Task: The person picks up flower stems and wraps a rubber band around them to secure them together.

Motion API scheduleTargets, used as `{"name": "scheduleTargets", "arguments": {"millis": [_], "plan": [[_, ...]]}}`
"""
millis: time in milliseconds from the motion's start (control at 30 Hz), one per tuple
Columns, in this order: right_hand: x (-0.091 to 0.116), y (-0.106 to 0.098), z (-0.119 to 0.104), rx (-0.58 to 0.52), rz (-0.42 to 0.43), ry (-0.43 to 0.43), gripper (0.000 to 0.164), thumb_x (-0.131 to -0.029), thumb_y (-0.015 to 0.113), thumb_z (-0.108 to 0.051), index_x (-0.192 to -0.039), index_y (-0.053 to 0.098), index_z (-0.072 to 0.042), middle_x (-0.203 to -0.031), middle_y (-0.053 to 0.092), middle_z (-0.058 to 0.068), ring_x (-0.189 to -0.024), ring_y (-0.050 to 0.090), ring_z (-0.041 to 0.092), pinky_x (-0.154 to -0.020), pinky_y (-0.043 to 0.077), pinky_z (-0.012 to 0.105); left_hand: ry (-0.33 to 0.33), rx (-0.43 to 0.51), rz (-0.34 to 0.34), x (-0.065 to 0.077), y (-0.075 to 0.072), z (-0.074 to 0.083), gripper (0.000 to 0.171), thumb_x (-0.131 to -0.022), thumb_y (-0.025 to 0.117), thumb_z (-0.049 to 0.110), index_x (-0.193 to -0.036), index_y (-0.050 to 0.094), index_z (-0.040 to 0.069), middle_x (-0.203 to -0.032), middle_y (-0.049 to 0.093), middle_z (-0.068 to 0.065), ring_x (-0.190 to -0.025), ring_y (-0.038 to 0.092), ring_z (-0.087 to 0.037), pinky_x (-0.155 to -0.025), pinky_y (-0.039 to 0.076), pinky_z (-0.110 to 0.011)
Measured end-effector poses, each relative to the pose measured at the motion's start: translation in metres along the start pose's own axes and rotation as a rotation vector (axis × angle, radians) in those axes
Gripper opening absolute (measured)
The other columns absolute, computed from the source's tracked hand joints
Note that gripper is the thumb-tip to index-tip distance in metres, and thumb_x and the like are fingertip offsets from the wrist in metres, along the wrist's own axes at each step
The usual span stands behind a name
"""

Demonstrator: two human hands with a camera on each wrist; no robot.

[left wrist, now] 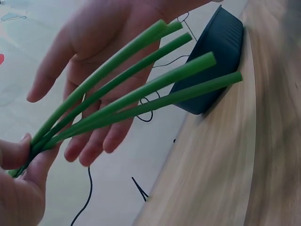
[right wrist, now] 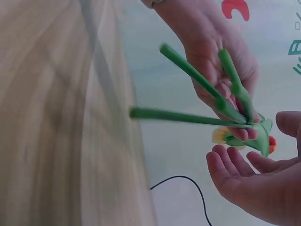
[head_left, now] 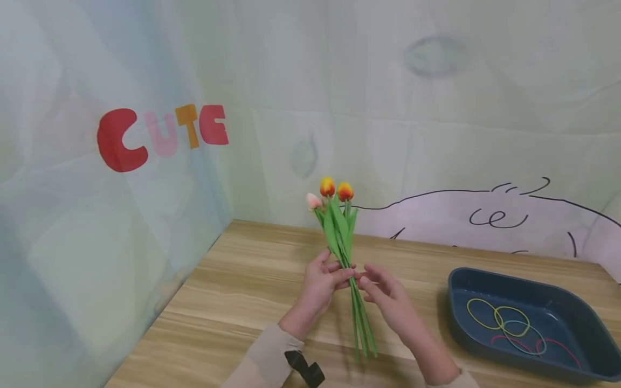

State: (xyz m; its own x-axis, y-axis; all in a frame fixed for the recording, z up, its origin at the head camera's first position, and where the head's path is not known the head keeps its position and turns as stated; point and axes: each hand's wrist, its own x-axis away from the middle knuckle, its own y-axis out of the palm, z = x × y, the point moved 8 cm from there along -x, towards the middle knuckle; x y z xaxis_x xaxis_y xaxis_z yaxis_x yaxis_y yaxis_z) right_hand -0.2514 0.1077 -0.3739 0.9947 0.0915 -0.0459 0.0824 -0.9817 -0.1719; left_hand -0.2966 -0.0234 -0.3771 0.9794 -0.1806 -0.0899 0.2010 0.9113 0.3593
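A bunch of artificial tulips [head_left: 342,231] with orange-yellow and pale pink heads stands slightly tilted over the table. My left hand [head_left: 321,283] pinches its green stems about halfway down, thumb across the front. Below that grip the bare stems [left wrist: 155,87] fan apart in the left wrist view. Just right of the stems is my right hand [head_left: 393,302], its fingertips close to the left thumb. In the right wrist view this right hand [right wrist: 268,183] has loosely bent, parted fingers, with the palm turned up. A small reddish line shows between both hands' fingertips.
A dark blue tray [head_left: 558,311] sits on the wooden table [head_left: 252,269] at the right, holding several thin elastic bands [head_left: 513,307] in yellow, light blue and red. Printed cloth [head_left: 368,134] hangs behind and to the left, with colourful letters [head_left: 213,125] on the left side.
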Motion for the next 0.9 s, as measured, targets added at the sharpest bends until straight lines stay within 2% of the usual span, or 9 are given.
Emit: {"name": "scheduleTargets", "arguments": {"millis": [200, 367, 500, 733, 900], "plan": [[0.005, 0.008, 0.012, -0.031, -0.036, 0.066, 0.054, -0.097, 0.055, -0.038, -0.136, 0.049, 0.0, -0.13, 0.058, 0.018, -0.112, 0.06, 0.029, -0.095, 0.054, 0.044, 0.056, 0.029, 0.016, 0.001, 0.0, 0.003, 0.057, -0.084, 0.058, -0.017, -0.138, 0.041, -0.006, -0.086, 0.071, -0.009, -0.073, 0.07, -0.013, -0.077, 0.062, -0.032], [0.007, 0.015, 0.018, -0.055, -0.128, 0.061, 0.056, -0.098, 0.055, -0.034, -0.136, 0.045, 0.007, -0.123, 0.06, 0.022, -0.102, 0.065, 0.029, -0.091, 0.055, 0.041, 0.102, 0.081, 0.017, 0.003, 0.001, 0.005, 0.063, -0.085, 0.057, -0.018, -0.143, 0.037, -0.003, -0.083, 0.07, -0.002, -0.073, 0.07, -0.013, -0.077, 0.062, -0.031], [0.009, 0.018, 0.022, -0.079, -0.178, 0.072, 0.057, -0.099, 0.053, -0.034, -0.136, 0.043, 0.009, -0.117, 0.063, 0.021, -0.097, 0.067, 0.027, -0.088, 0.057, 0.041, 0.139, 0.109, 0.037, 0.004, 0.0, 0.006, 0.065, -0.085, 0.057, -0.019, -0.144, 0.035, -0.003, -0.082, 0.07, -0.002, -0.073, 0.07, -0.013, -0.077, 0.062, -0.032], [0.012, 0.02, 0.023, -0.066, -0.209, 0.084, 0.052, -0.1, 0.051, -0.034, -0.13, 0.049, 0.008, -0.106, 0.066, 0.016, -0.09, 0.066, 0.022, -0.083, 0.058, 0.04, 0.165, 0.097, 0.099, 0.007, -0.003, 0.006, 0.062, -0.084, 0.058, -0.019, -0.141, 0.04, -0.002, -0.083, 0.07, -0.004, -0.073, 0.07, -0.014, -0.079, 0.062, -0.036], [0.013, 0.02, 0.024, -0.042, -0.185, 0.086, 0.046, -0.1, 0.051, -0.028, -0.129, 0.049, 0.008, -0.098, 0.064, 0.012, -0.084, 0.064, 0.019, -0.078, 0.058, 0.033, 0.164, 0.093, 0.122, 0.009, -0.003, 0.003, 0.063, -0.084, 0.06, -0.017, -0.141, 0.042, 0.003, -0.086, 0.071, -0.005, -0.074, 0.07, -0.015, -0.081, 0.062, -0.038]]}}
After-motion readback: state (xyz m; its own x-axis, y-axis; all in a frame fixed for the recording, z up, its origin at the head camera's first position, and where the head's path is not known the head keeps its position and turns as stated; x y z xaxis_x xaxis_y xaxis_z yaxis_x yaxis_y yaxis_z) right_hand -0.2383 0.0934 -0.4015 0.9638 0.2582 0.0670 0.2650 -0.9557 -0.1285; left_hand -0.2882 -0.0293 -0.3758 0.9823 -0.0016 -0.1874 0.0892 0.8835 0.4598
